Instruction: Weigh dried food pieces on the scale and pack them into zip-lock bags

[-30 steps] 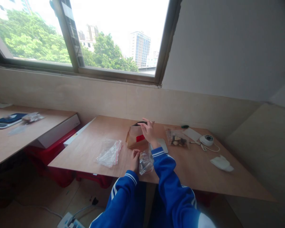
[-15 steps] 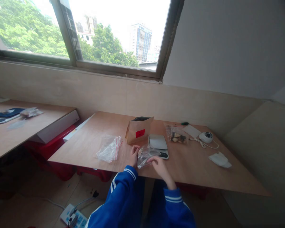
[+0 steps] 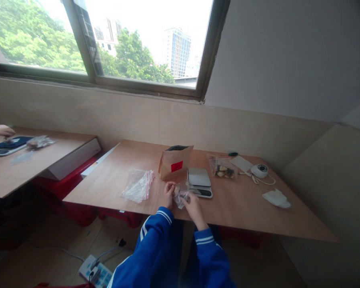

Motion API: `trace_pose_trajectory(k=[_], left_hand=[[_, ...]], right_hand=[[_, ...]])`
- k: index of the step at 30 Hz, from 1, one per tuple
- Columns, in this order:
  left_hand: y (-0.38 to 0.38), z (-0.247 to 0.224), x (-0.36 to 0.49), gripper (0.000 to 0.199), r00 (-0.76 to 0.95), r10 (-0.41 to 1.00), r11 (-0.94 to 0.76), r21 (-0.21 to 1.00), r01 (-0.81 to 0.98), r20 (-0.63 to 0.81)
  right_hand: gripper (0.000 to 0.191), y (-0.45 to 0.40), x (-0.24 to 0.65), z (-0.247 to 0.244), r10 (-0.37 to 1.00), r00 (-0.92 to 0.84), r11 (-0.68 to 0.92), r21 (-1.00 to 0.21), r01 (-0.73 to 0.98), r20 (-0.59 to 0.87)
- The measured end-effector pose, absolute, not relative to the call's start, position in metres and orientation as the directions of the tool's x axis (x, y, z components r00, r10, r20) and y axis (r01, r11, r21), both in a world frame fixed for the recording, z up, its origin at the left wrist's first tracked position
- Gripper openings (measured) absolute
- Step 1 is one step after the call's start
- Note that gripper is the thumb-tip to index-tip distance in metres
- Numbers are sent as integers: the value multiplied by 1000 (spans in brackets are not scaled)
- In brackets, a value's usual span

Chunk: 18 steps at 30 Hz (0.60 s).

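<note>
A clear plastic bag [image 3: 180, 200] is bunched between my two hands, close to the table's front edge. My left hand [image 3: 169, 194] pinches its left side, and my right hand [image 3: 193, 206] is closed on its right side. Just behind the bag sits a kitchen scale [image 3: 199, 178] with a silver plate and dark display. A brown paper pouch [image 3: 171, 167] with a red label stands open-topped behind my left hand. To the left lies a stack of clear zip bags [image 3: 138, 187] with red seals.
A zip bag of pale and dark dried pieces [image 3: 225, 171] lies right of the scale. Beyond are a white dome camera [image 3: 259, 171] with its cable and a crumpled white tissue [image 3: 276, 198]. At another table, a person's hand [image 3: 1, 130] hovers over a scale.
My right hand has moved left towards my left hand, and the plastic bag is more gathered. A person's hand has come into view at the far left table.
</note>
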<state>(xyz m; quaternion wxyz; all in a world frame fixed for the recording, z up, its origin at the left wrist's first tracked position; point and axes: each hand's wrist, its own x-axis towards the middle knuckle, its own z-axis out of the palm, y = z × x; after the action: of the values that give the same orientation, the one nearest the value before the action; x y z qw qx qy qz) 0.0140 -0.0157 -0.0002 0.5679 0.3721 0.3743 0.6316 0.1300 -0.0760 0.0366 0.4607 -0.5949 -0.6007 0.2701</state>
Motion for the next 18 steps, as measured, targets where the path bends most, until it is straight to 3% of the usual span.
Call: trace_pose_trajectory(k=[3,7,12,18], left_hand=[[-15,-1,14,26,-71,997,-69,901,-428,42],[-14,1,16,30,-39,998,-68,911,-407,57],[-17,4,18,34,0,998,-65,921,-385,70],[-18,6,20,34,18,997,-65,924,-376,77]], right_hand=[[27,-72,131,46,951,276,87,-978,191,139],[32,-66,124,50,934,358,70,-984,-162,7],[33,-63,117,46,916,395,44,-966,-254,-62],[28,-66,119,43,907,421,66,-978,-199,-24]])
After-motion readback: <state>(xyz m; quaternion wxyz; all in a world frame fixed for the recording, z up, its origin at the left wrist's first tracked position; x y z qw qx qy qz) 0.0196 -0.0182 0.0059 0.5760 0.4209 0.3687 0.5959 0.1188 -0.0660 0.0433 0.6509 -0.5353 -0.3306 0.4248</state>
